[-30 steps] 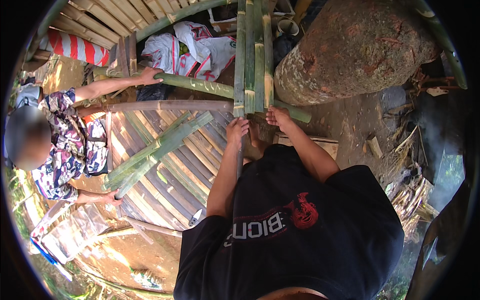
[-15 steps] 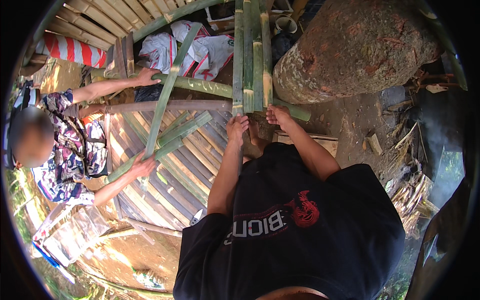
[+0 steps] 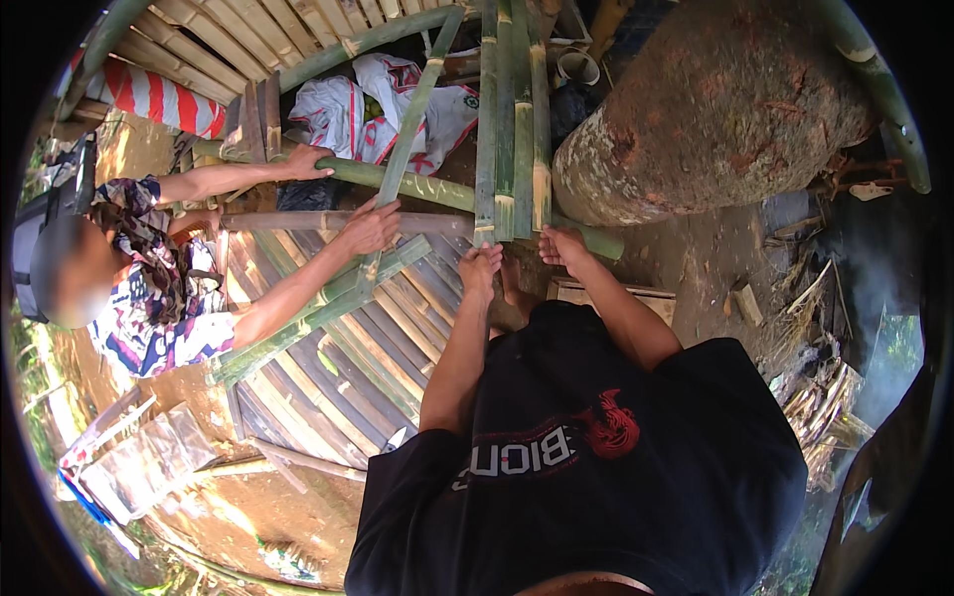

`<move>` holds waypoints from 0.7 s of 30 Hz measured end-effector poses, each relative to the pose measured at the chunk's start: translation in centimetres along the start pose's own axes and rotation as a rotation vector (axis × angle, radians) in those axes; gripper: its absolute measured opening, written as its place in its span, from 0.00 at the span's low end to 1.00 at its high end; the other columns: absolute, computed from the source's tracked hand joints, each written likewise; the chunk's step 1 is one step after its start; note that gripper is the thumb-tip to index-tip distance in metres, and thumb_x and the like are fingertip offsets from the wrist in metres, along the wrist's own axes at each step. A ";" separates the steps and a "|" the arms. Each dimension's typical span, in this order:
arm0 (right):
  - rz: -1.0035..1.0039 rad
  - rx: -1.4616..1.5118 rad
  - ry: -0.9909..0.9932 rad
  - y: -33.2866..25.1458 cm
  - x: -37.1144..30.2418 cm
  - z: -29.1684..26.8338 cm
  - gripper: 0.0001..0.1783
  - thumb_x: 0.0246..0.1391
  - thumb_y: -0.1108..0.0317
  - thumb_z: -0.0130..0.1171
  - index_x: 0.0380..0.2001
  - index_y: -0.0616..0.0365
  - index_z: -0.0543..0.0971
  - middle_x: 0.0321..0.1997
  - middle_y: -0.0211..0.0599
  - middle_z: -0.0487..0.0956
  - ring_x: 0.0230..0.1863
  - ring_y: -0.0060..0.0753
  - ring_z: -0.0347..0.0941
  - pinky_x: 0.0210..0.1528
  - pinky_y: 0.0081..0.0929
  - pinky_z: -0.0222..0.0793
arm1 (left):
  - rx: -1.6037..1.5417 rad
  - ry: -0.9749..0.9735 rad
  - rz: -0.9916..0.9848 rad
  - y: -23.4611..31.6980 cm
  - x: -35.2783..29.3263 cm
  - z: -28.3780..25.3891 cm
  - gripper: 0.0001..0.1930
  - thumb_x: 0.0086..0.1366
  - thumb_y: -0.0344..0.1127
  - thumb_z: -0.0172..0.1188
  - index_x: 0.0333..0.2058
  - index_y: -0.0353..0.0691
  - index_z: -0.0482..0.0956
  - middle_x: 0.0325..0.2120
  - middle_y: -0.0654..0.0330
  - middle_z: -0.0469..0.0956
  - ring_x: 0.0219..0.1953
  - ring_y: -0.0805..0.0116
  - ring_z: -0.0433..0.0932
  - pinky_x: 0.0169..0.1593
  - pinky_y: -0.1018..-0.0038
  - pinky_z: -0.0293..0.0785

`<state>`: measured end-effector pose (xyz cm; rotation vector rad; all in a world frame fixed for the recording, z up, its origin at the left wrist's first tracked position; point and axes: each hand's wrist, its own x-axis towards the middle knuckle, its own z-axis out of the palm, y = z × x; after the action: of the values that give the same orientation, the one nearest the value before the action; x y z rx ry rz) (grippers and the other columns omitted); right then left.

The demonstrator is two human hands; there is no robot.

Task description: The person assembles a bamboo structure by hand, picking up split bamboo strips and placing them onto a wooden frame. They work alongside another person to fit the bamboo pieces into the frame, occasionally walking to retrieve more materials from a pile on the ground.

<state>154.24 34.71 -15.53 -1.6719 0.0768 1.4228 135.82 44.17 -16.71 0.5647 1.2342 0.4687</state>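
Several green split bamboo slats lie side by side, pointing away from me, across a thick green bamboo pole. My left hand pinches the near end of the leftmost slat. At the near end of the rightmost slat, the curled fingers of my right hand touch its edge. On the left a co-worker grips a separate, slanted bamboo slat with one hand. The co-worker's other hand rests on the thick pole.
A large rough log or boulder bulks at the far right. Below the co-worker's arms is a bamboo slat platform with loose green pieces on it. White sacks and a pale bucket stand behind. Smoke drifts over firewood at right.
The co-worker's nearer hand has moved up and right along the slanted slat, which has shifted right. My hands stay at the slat ends. The whole view has shifted slightly.
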 end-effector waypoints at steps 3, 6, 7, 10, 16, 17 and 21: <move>0.004 -0.019 0.004 -0.1 0.0 0.0 0.19 0.59 0.51 0.55 0.37 0.58 0.75 0.28 0.29 0.77 0.26 0.26 0.75 0.29 0.26 0.75 | 0.003 -0.027 -0.009 0.1 -0.1 -0.2 0.09 0.64 0.36 0.58 0.37 0.38 0.73 0.37 0.52 0.81 0.36 0.66 0.80 0.39 0.74 0.76; 0.007 -0.043 0.024 -0.3 -0.5 0.2 0.19 0.59 0.51 0.54 0.37 0.58 0.75 0.28 0.29 0.77 0.25 0.26 0.75 0.29 0.25 0.75 | 0.064 -0.080 -0.026 0.7 -0.2 -1.0 0.16 0.63 0.38 0.58 0.45 0.35 0.71 0.40 0.52 0.79 0.39 0.64 0.79 0.39 0.73 0.76; 0.002 -0.051 0.037 -0.3 -0.8 0.3 0.19 0.60 0.51 0.53 0.37 0.58 0.75 0.28 0.29 0.77 0.25 0.26 0.75 0.28 0.25 0.75 | 0.043 -0.052 -0.018 0.9 -0.5 -1.4 0.18 0.63 0.38 0.58 0.48 0.35 0.70 0.41 0.52 0.78 0.40 0.63 0.79 0.40 0.72 0.75; -0.034 -0.081 0.074 0.2 -1.7 0.1 0.18 0.60 0.51 0.52 0.36 0.57 0.74 0.27 0.30 0.77 0.24 0.25 0.75 0.27 0.25 0.75 | -0.058 0.037 0.019 0.8 -1.5 -3.8 0.25 0.62 0.38 0.59 0.55 0.35 0.64 0.44 0.52 0.76 0.41 0.61 0.78 0.41 0.71 0.75; -0.119 -0.124 0.125 1.1 -3.0 0.3 0.14 0.61 0.57 0.52 0.34 0.57 0.75 0.25 0.31 0.77 0.22 0.23 0.74 0.24 0.23 0.73 | -0.360 0.245 0.173 2.6 -2.9 -7.3 0.33 0.62 0.34 0.59 0.61 0.38 0.53 0.48 0.50 0.72 0.45 0.56 0.76 0.47 0.69 0.73; -0.128 -0.117 0.134 1.2 -3.3 0.5 0.13 0.60 0.58 0.52 0.34 0.57 0.75 0.24 0.31 0.77 0.21 0.23 0.74 0.24 0.23 0.73 | -0.386 0.248 0.210 3.3 -3.2 -7.1 0.32 0.62 0.34 0.59 0.61 0.38 0.53 0.49 0.49 0.71 0.45 0.55 0.75 0.48 0.68 0.73; -0.194 -0.110 0.116 0.6 -4.0 1.8 0.09 0.60 0.63 0.53 0.33 0.58 0.75 0.22 0.32 0.77 0.19 0.23 0.72 0.22 0.21 0.71 | -0.406 0.216 0.300 4.7 -2.1 -7.0 0.29 0.64 0.35 0.57 0.60 0.39 0.54 0.51 0.47 0.70 0.45 0.54 0.75 0.49 0.67 0.73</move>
<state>151.25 33.60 -12.46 -1.8000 -0.0980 1.2034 128.39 47.50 -13.77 0.3567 1.2170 1.0289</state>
